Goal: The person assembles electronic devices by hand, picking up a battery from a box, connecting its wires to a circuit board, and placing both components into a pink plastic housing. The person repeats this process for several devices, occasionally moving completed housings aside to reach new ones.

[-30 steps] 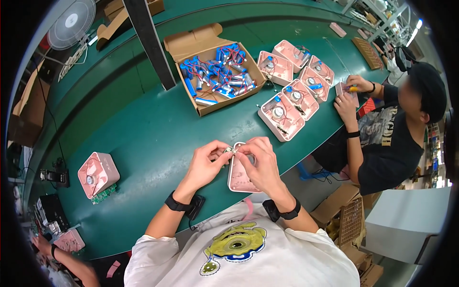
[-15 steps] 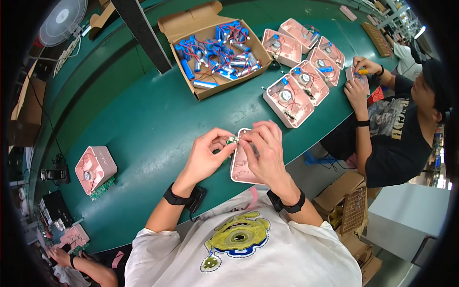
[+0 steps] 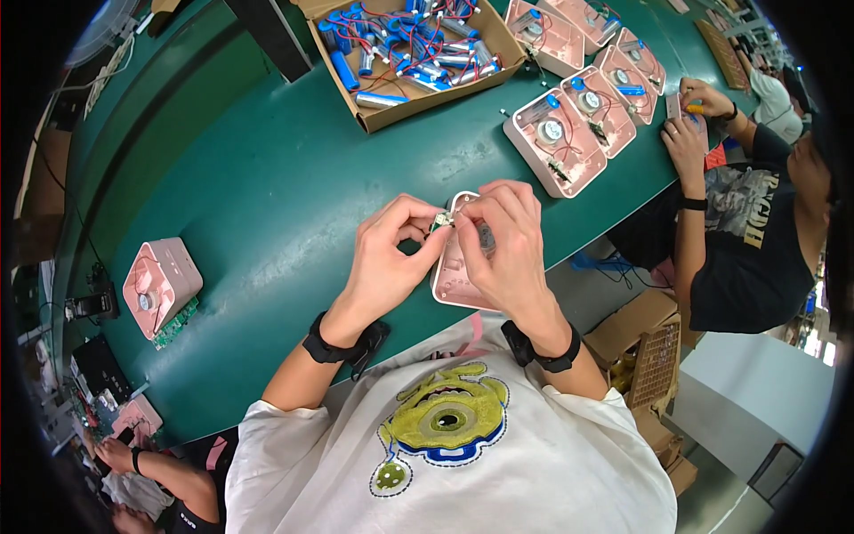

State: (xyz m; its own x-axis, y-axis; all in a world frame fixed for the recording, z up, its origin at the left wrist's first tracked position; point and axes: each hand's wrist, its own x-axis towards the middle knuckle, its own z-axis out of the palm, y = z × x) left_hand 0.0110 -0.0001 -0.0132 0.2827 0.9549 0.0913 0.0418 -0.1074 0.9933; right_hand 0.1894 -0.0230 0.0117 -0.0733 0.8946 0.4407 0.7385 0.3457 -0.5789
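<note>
My left hand is closed, holding a small green circuit board between thumb and fingertips. My right hand pinches right beside the board's edge; its fingertips hide whatever they grip. Beneath both hands lies an open pink plastic housing on the green table, partly covered by my right hand. A round silver speaker shows inside it, behind the right fingers.
A cardboard box of blue and silver battery cells with red wires stands ahead. Several open pink housings with speakers and cells sit at right. Another pink housing rests at left beside green boards. Co-workers' hands work at right and lower left.
The whole view has shifted, so the table and its objects sit higher in the picture. Both hands stay together at the board, and more of the speaker shows behind the right fingers.
</note>
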